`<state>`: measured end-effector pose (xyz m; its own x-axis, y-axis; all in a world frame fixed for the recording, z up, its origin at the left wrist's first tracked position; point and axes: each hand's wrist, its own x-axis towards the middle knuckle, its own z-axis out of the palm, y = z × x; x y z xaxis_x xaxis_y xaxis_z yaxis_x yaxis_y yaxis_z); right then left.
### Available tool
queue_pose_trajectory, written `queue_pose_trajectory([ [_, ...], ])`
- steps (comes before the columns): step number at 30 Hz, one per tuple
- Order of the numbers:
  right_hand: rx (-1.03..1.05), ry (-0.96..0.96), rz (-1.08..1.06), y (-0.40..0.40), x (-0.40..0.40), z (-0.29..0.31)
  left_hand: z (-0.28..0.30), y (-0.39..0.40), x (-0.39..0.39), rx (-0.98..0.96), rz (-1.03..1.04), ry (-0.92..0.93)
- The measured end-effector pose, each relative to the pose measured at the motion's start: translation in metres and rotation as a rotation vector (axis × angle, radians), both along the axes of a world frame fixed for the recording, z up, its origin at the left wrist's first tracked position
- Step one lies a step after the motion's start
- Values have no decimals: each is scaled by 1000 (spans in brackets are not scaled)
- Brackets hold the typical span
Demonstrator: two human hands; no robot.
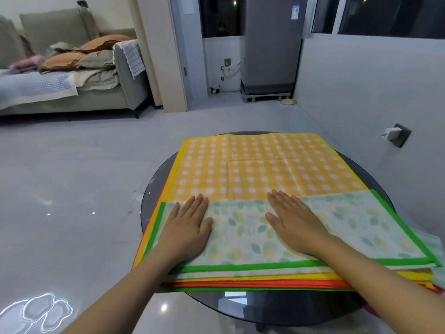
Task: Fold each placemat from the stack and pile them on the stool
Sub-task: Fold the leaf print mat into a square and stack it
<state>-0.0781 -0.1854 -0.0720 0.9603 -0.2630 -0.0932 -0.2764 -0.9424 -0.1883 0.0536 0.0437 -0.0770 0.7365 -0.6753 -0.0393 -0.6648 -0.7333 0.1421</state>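
On near stack: green placemat (301, 227) folded once | left hand (186, 225), right hand (295, 225) flat, fingers together, pressing | next, probably: second fold

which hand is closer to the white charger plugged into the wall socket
Right. The right hand lies toward the white charger; the left hand is farther left.

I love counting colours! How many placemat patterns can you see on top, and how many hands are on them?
Leaf-pattern placemat with green border: 1
Yellow checked placemat: 1
Hands, left hand and right hand: 2
Total: 4
More mats lie underneath; only their red, yellow and green edges show, so they cannot be counted.
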Motion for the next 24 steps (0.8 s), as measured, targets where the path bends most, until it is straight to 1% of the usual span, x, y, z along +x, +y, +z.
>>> queue_pose_trajectory([
  [2,3,4,0,1,0,0,2,14,4,21,45,-7],
  [6,10,20,-11,5,0,3,11,19,6,90,65,-2],
  [8,15,20,-19,8,3,5,19,18,12,84,74,-5],
  [11,40,-41,5,18,6,10,30,22,22,27,130,-7],
  [16,210,-73,145,46,8,17,38,21,32,-33,201,-5],
  [18,218,-54,160,52,10,18,39,20,34,-86,237,3],
  [20,225,8,159,54,10,19,41,21,34,-135,276,25],
  [24,204,87,179,54,11,20,44,29,35,-331,365,147],
])
